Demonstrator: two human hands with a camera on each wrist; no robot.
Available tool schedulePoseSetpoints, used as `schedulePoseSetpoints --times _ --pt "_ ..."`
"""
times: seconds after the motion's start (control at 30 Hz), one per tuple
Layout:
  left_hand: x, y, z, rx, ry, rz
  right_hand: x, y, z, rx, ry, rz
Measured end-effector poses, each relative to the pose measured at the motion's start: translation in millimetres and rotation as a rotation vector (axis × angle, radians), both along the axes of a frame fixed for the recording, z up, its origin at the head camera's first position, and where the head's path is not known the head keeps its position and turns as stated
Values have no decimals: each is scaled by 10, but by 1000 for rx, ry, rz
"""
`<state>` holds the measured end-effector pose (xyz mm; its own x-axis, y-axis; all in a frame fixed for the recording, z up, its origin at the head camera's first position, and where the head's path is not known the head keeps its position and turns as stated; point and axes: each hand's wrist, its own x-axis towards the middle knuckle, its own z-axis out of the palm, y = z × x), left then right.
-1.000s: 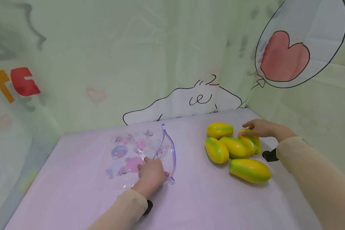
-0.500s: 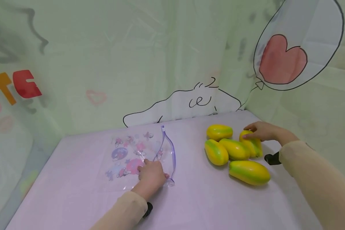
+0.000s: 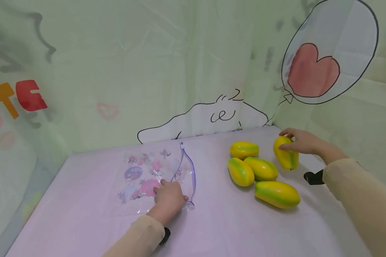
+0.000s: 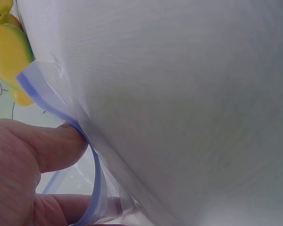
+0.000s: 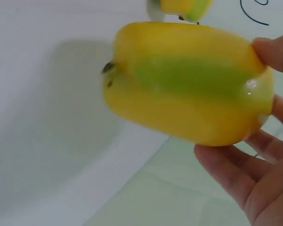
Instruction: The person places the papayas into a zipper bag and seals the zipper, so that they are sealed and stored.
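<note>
My right hand (image 3: 305, 143) grips one end of a yellow-green papaya (image 3: 285, 157), thumb on one side and fingers on the other. The right wrist view shows this papaya (image 5: 188, 84) off the table, its shadow below. My left hand (image 3: 169, 196) is at the mouth of a clear printed zip bag (image 3: 133, 173) lying flat. In the left wrist view the thumb (image 4: 61, 146) touches the bag's purple zip strip (image 4: 98, 174) and the spread fingers reach inside the opening. Some fingertips are hidden.
Several more papayas lie right of the bag: a back one (image 3: 244, 150), a left one (image 3: 241, 172), a middle one (image 3: 262, 169) and a front one (image 3: 277, 194). A pale cloth covers the table (image 3: 222, 228). Printed curtains (image 3: 115, 71) stand behind and at both sides.
My right hand has lifted the papaya from the group and moved it slightly up and right. The left hand and bag have stayed in place. The head view has shifted slightly.
</note>
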<state>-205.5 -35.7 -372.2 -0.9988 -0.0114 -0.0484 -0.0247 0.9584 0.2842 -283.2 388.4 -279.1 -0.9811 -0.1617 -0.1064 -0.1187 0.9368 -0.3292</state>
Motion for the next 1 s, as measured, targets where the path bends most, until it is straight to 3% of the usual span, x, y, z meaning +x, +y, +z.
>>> schedulePoseSetpoints --times 0.23,0.53,0.77,1.0 --pt "5 -52 -13 17 -18 30 33 -118 103 -93 83 51" --pt "-29 -20 0 2 -28 16 149 -438 232 -252 134 82" --pt "-37 10 25 -13 -20 -7 244 -1056 303 -264 164 187" --pt "-34 1 38 -53 -21 -31 226 -1750 135 -249 144 244"
